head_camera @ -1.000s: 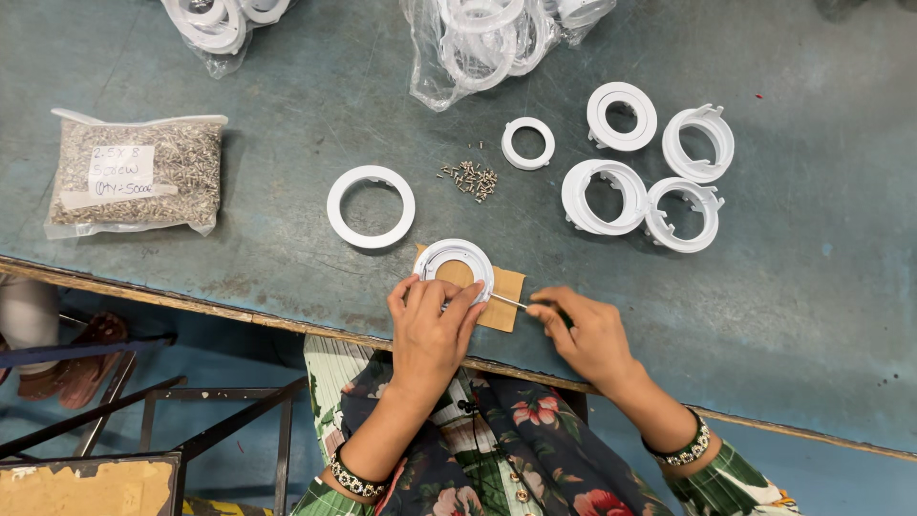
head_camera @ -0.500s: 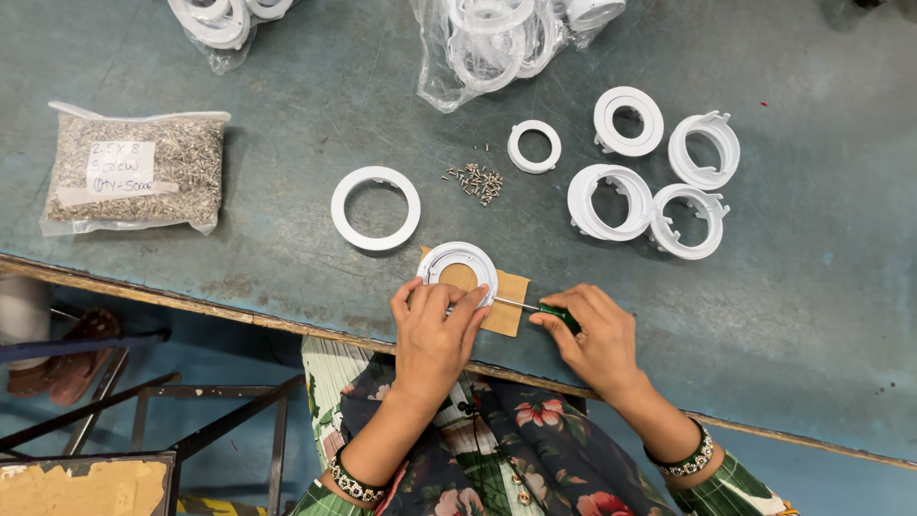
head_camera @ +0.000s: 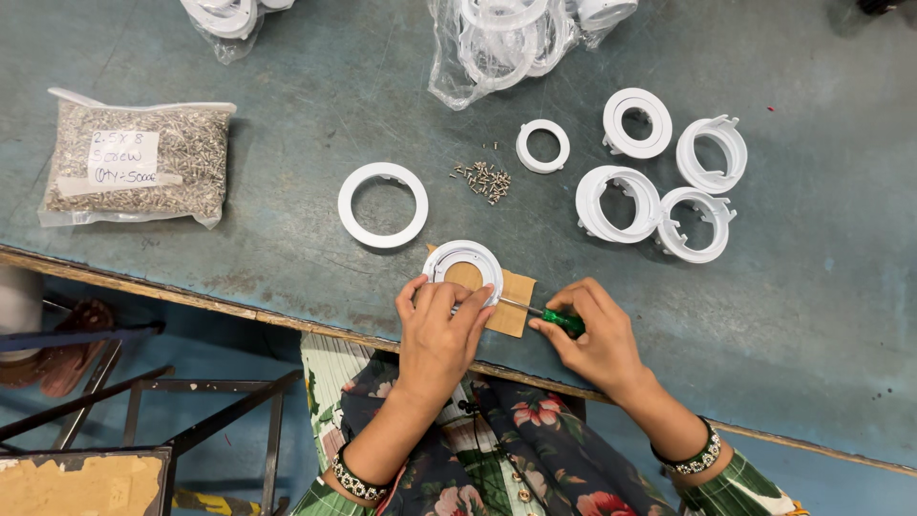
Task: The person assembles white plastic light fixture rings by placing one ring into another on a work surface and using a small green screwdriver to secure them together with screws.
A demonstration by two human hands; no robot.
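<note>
A white plastic ring part lies on a small brown cardboard pad near the table's front edge. My left hand presses down on the near side of that ring and holds it steady. My right hand grips a green-handled screwdriver, whose metal shaft points left to the ring's near right edge, just beside my left fingers. A little pile of small screws lies behind the ring.
A flat white ring lies left of the pile. A small ring and several white housings lie to the right. A clear bag of screws sits far left. Bags of white rings lie at the back.
My right hand has shifted its hold, so the screwdriver's green handle now shows. The tool's tip stays at the ring and my left hand keeps pressing it down.
</note>
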